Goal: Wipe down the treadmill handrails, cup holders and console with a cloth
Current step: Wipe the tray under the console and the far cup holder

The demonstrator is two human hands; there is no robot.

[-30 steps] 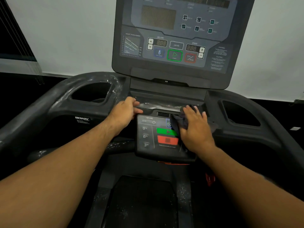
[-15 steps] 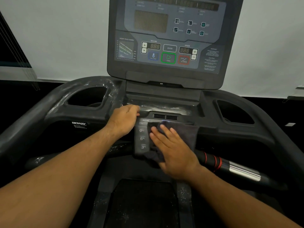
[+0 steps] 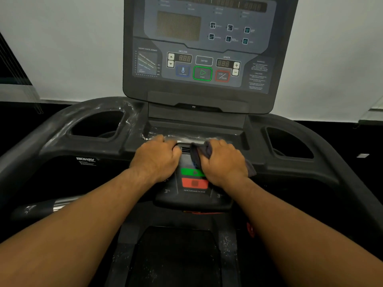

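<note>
The treadmill's small lower control panel (image 3: 193,191), with a green and a red button, sits between my two hands. My right hand (image 3: 222,162) grips a dark grey cloth (image 3: 195,155) bunched against the panel's upper right part; a corner of the cloth sticks out at the hand's right side. My left hand (image 3: 157,160) has its fingers curled over the panel's upper left edge. Above stands the big console (image 3: 204,59) with its displays and buttons. The left cup holder (image 3: 97,127) has whitish smears on its rim. The right cup holder (image 3: 288,143) looks dark.
A tray ledge (image 3: 192,137) behind the hands shows wet, shiny streaks. A metal grip bar (image 3: 53,206) runs at the lower left. The running belt (image 3: 176,257) lies below, with white specks on its side rails. A pale wall is behind the console.
My right hand has bunched up the cloth and moved it from the panel's left middle up to its upper right. The left hand has shifted slightly onto the panel's left edge.
</note>
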